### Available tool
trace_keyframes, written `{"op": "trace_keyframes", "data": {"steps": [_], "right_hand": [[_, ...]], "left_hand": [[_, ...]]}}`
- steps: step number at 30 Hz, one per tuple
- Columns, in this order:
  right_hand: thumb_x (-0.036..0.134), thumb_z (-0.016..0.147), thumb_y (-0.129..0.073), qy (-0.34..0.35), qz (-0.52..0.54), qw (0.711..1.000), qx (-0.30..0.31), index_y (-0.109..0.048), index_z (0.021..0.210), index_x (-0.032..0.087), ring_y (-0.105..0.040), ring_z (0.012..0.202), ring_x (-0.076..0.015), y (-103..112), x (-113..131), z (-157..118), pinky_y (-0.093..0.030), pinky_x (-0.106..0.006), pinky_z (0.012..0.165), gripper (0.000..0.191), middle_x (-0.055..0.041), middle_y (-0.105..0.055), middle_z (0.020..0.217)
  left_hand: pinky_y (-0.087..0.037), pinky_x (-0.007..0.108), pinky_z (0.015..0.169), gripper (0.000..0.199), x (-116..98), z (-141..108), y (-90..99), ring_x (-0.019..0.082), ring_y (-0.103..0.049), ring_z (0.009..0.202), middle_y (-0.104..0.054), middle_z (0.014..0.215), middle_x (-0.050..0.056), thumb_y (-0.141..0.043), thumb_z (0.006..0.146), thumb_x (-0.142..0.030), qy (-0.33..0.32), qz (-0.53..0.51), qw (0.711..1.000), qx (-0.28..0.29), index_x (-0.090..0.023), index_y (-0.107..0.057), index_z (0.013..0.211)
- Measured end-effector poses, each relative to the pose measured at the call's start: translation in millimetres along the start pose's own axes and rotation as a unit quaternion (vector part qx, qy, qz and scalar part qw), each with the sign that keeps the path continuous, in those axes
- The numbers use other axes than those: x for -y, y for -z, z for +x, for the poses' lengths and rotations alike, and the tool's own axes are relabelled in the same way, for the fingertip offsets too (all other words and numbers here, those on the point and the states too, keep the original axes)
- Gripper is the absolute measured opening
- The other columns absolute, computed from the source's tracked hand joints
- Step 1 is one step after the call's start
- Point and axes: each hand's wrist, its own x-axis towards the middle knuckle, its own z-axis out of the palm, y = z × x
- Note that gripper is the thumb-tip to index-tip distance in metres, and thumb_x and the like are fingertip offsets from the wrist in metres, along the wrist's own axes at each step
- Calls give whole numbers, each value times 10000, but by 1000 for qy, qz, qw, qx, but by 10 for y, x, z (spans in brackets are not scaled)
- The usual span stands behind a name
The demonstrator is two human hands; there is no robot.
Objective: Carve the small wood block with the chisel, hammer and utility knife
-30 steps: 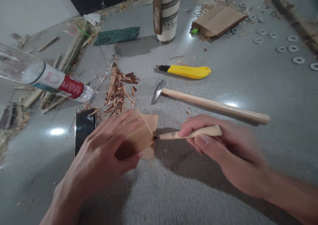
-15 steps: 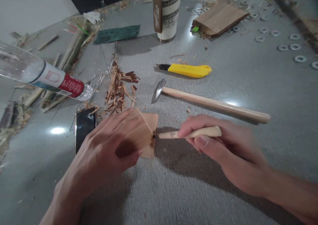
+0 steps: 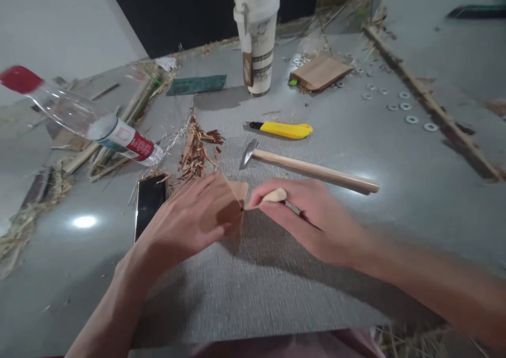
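My left hand [image 3: 185, 215] lies over a light wooden block [image 3: 227, 197], its fingers stretched across the top and the thumb at the near side, holding it. Under the block a thin flat wooden board [image 3: 242, 189] shows at the right edge. My right hand [image 3: 304, 215] is closed round a wooden-handled carving tool [image 3: 275, 195]. The tool's tip meets the block's right edge at a small dark spot; its blade is too small to make out. Just beyond my right hand lies a hammer [image 3: 316, 171] with a wooden handle.
A yellow utility knife [image 3: 286, 130] lies past the hammer. Reddish shavings [image 3: 197, 147], a phone [image 3: 150, 202] and a tilted plastic bottle [image 3: 98, 126] are to the left. Farther back stand a tall cup [image 3: 261, 47], a wooden piece [image 3: 322, 72] and several washers [image 3: 411, 119].
My right hand has moved left and turned, bringing the tool's handle end up toward me. The view has pulled back and shows more table. My left hand stays on the block.
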Motion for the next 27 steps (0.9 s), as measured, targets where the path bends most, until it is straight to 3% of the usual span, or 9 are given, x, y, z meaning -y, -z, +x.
{"op": "trace_keyframes", "data": {"steps": [3, 6, 9, 10, 13, 16, 23, 27], "right_hand": [[363, 1161, -459, 20, -24, 999, 18, -693, 983, 215, -586, 736, -158, 5, 51, 70, -418, -317, 736, 329, -8, -718, 862], [326, 1152, -464, 24, -35, 999, 23, -679, 989, 207, -572, 737, -160, 0, 92, 113, -392, -322, 732, 295, -7, -708, 860], [303, 1149, -459, 20, -48, 998, 36, -660, 988, 204, -608, 789, -174, -13, 129, 139, -385, -335, 757, 277, -24, -732, 908], [305, 1150, -457, 21, -53, 997, 43, -652, 980, 205, -616, 799, -180, -17, 142, 148, -380, -339, 759, 277, -28, -736, 911], [299, 1144, -472, 29, -67, 996, 51, -630, 958, 208, -617, 808, -190, -27, 187, 181, -370, -347, 761, 261, -38, -740, 917], [275, 1134, -479, 35, -85, 994, 59, -612, 929, 202, -599, 809, -194, -35, 221, 222, -368, -352, 762, 256, -46, -730, 914], [278, 1143, -472, 15, -78, 995, 62, -630, 937, 197, -619, 827, -188, -19, 230, 230, -385, -342, 763, 272, -34, -734, 917], [389, 1140, -504, -1, -65, 997, 35, -679, 1065, 186, -569, 682, -157, 89, 178, 157, -373, -319, 658, 278, 11, -676, 799]], "left_hand": [[-484, 630, 1206, 533, -48, 60, -6, 394, -537, 1514, -589, 1589, 180, -705, 979, -321, 3, -4, 1000, 13, -237, -576, 1489], [-411, 662, 1250, 595, -115, 104, -32, 397, -491, 1541, -538, 1634, 188, -801, 918, -322, 27, -37, 999, 21, -225, -589, 1465], [-309, 675, 1301, 529, -165, 144, -31, 364, -512, 1519, -599, 1576, 139, -800, 878, -254, 18, -79, 997, -8, -256, -635, 1380], [-329, 646, 1292, 471, -175, 163, -21, 341, -559, 1467, -647, 1513, 120, -774, 879, -234, 12, -102, 994, -27, -258, -657, 1334], [-534, 441, 1051, 281, -179, 249, 19, 244, -694, 1129, -750, 1195, 59, -689, 864, -179, 0, -202, 976, -86, -233, -720, 1137], [-517, 299, 777, 68, -146, 348, 8, 164, -645, 845, -699, 926, 13, -648, 893, -189, -26, -263, 959, -104, -201, -715, 891], [-420, 219, 581, 472, -36, 421, -187, 108, -542, 598, -607, 642, -34, -581, 1083, -485, -30, -267, 960, -78, -177, -647, 732], [-395, 223, 577, 511, -26, 409, -184, 103, -535, 580, -599, 631, -38, -573, 1091, -539, -22, -259, 964, -63, -173, -682, 752]]}}
